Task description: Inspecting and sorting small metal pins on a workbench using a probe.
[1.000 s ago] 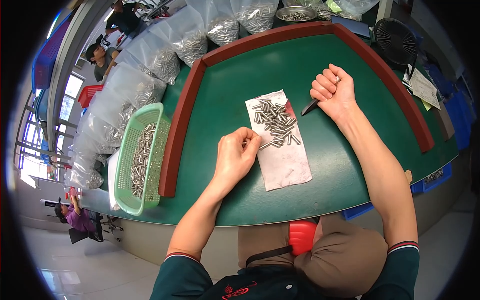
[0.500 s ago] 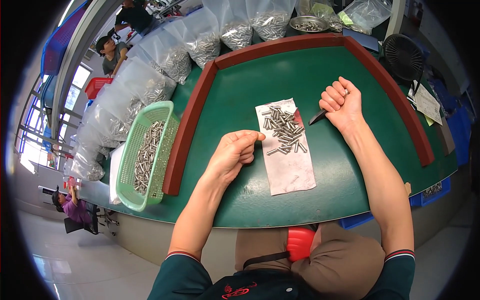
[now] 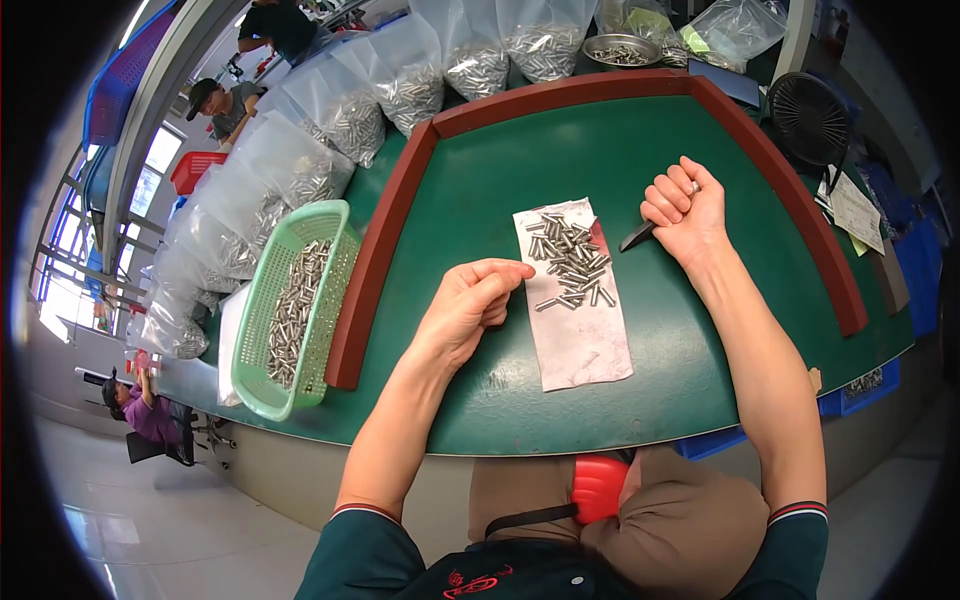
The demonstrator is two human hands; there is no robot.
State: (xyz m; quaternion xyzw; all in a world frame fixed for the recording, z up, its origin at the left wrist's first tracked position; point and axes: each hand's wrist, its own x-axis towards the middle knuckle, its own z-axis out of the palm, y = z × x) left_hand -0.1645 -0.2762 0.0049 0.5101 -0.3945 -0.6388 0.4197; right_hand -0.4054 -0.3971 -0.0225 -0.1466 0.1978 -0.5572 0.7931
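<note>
Metal pins (image 3: 572, 258) on cloth (image 3: 582, 352), right grip (image 3: 690, 210) clenched round tool (image 3: 636, 237), left grip (image 3: 468, 306) pinched, contents unclear, basket (image 3: 264, 402) beyond rail (image 3: 392, 235)

Silver metal cylinders (image 3: 570, 262) look glossy, the pale-pink rectangular sheet (image 3: 582, 350) matt (cloth or paper, unclear), the green desk (image 3: 560, 145) smooth.

The person's bare left hand (image 3: 470, 306) has drawn back leftward, overlapping the pinkish-white rectangular sheet (image 3: 580, 355) less, its curled fingers now showing below the thumb; the dark-capped, grey-shirted co-worker (image 3: 238, 112) has bent their head down.
</note>
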